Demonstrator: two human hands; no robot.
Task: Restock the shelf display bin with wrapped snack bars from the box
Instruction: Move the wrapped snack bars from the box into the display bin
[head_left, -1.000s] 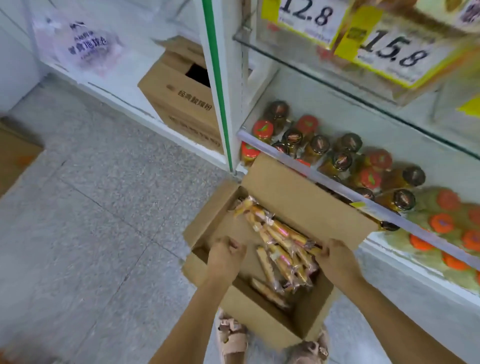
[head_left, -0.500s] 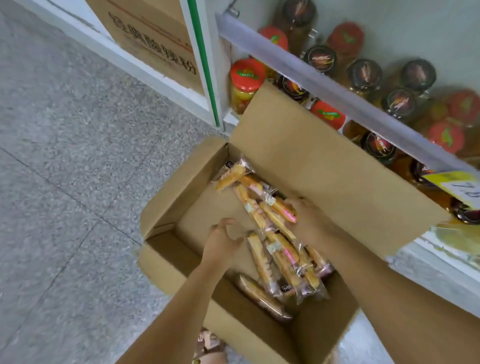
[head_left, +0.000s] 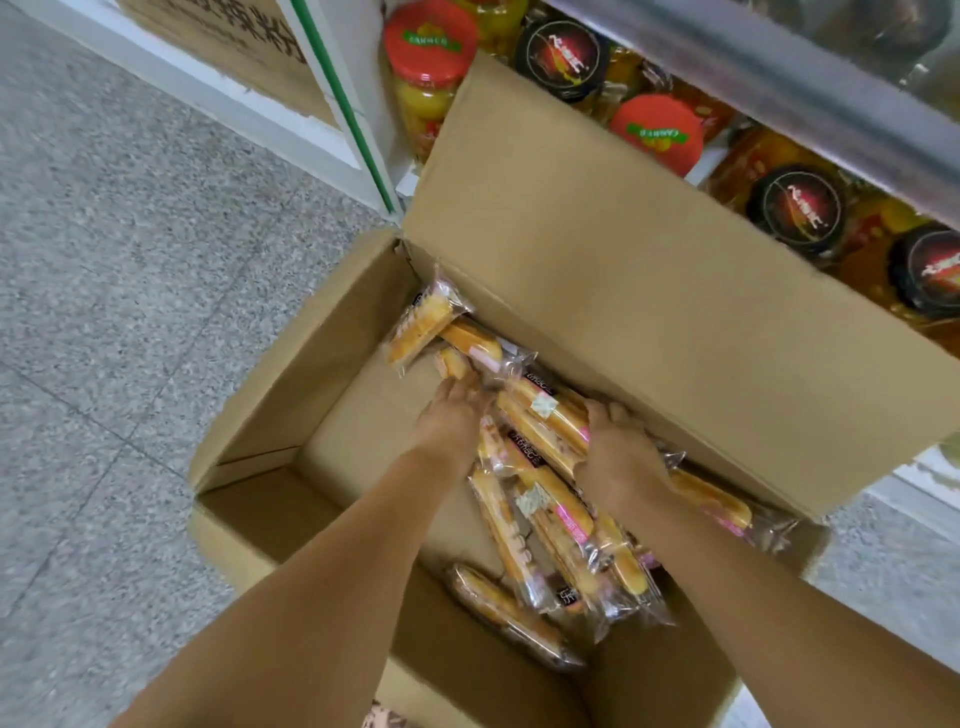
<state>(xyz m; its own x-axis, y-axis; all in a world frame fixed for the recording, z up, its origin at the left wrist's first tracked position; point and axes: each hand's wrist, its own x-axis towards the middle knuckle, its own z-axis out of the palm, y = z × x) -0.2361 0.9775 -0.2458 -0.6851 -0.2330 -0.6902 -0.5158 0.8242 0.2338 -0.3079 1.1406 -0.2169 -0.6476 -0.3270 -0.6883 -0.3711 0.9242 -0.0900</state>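
An open cardboard box (head_left: 291, 395) stands on the floor against the shelf, its far flap upright. Several wrapped snack bars (head_left: 540, 525) in clear film lie along its right side; one more bar (head_left: 423, 325) leans in the far corner. Both my hands are inside the box. My left hand (head_left: 451, 422) reaches to the far end of the pile, its fingertips curled onto a bar. My right hand (head_left: 619, 453) lies on the middle of the pile with fingers curled down around bars. No display bin is in view.
Jars with red lids (head_left: 431, 49) and black lids (head_left: 797, 208) fill the bottom shelf just behind the box flap. A metal shelf rail (head_left: 810, 88) runs above them. A second carton (head_left: 228, 36) sits at upper left. Grey tiled floor (head_left: 130, 312) spreads to the left.
Both hands went from the box rim down into the box and onto the snack bars. The left hand reached farther forward, and my view dropped closer to the box.
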